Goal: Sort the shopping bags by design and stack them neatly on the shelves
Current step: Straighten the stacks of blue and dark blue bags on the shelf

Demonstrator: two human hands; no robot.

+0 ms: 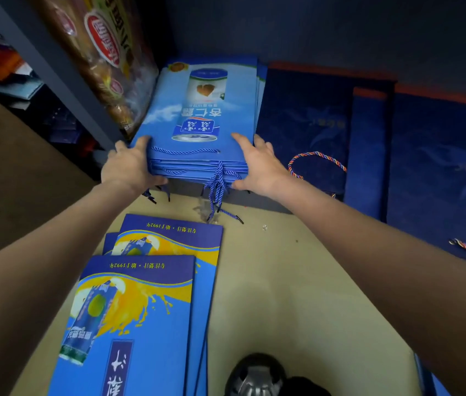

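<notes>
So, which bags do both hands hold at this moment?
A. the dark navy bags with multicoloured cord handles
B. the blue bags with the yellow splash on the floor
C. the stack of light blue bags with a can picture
C: the left hand and the right hand grip the near corners of the light blue can-picture stack; the navy bags and the yellow-splash bags lie untouched.

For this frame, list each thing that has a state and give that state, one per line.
Light blue bag stack: flat on the shelf, gripped at its near corners.
Left hand: grips the stack's left corner.
Right hand: grips the stack's right corner.
Orange-splash bags: flat on the floor, overlapping, unsorted.
Dark navy bags: lying flat to the right of the stack.
</notes>
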